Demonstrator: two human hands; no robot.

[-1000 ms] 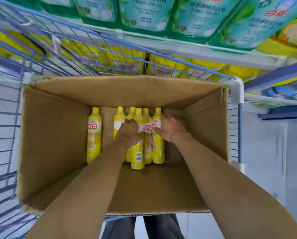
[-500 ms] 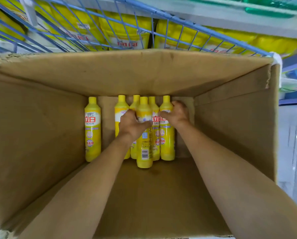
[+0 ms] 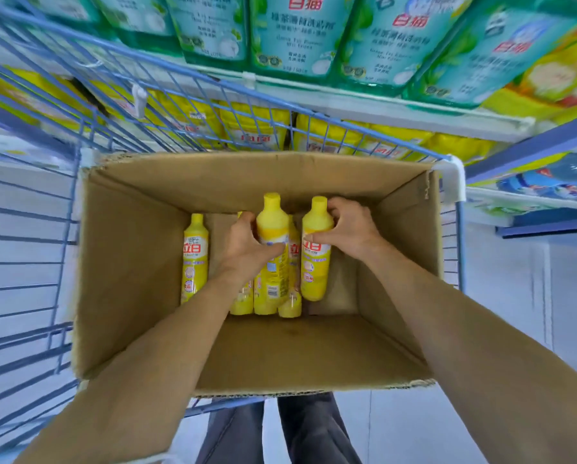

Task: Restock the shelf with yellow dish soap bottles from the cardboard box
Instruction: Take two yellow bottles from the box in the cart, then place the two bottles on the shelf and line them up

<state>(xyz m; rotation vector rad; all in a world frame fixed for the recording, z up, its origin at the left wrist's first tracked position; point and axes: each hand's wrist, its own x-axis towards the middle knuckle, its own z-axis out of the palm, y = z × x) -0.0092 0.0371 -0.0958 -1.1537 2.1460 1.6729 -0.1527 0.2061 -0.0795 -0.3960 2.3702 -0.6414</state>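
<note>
Left hand grips left bottle, right hand grips right bottle; both just lifted off box floor. Shelf next.

"白猫" on pouches, "立白" on bottles

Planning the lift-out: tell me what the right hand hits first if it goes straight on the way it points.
The right hand grips a yellow bottle. Pushed on along its forearm's line, it would probably meet the cardboard box's far wall first; depth is unclear.
</note>
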